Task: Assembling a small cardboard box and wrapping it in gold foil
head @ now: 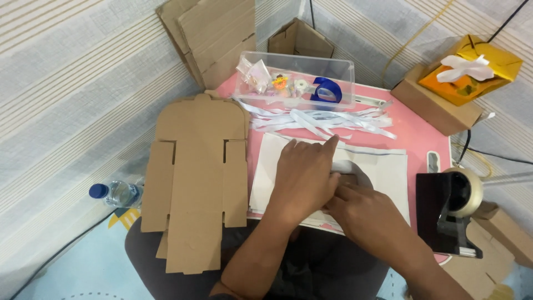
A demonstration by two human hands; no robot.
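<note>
My left hand (302,172) lies flat, fingers spread, on a white sheet or flat bag (383,169) on the pink table (422,136). My right hand (363,208) is beside it, fingers pinching at a grey curved piece (355,171) that peeks out between the two hands. What the right fingers hold is partly hidden by the left hand. A flat unfolded cardboard box blank (194,166) lies just left of the white sheet, overhanging the table's edge.
A pile of white strips (322,121) lies behind the sheet. A clear plastic bin (294,80) holds small items and a blue tape roll. A black tape dispenser (449,208) stands at the right. Cardboard boxes (438,103), a water bottle (116,193) surround the table.
</note>
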